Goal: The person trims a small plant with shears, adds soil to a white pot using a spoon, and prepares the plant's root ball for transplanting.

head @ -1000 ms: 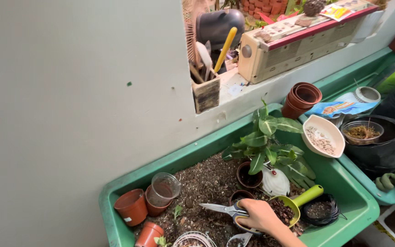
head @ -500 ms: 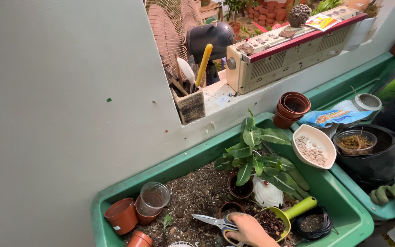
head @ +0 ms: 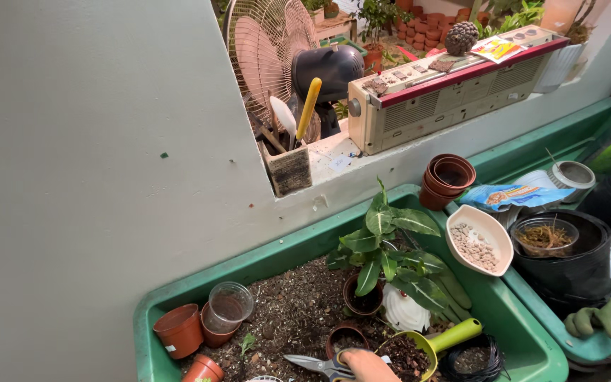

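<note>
At bottom edge of head view, one hand (head: 368,366), side unclear, rests on grey-handled steel scissors (head: 317,364) lying on soil in long green plastic trough (head: 277,258); finger grip cannot tell. Yellow-green plastic scoop (head: 426,346) just beside.

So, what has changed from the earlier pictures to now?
The view tilted upward, so the hand sits lower at the bottom edge and the fan now shows. The hand is still on the scissors. The potted plant, yellow scoop and green tray stayed put.
</note>
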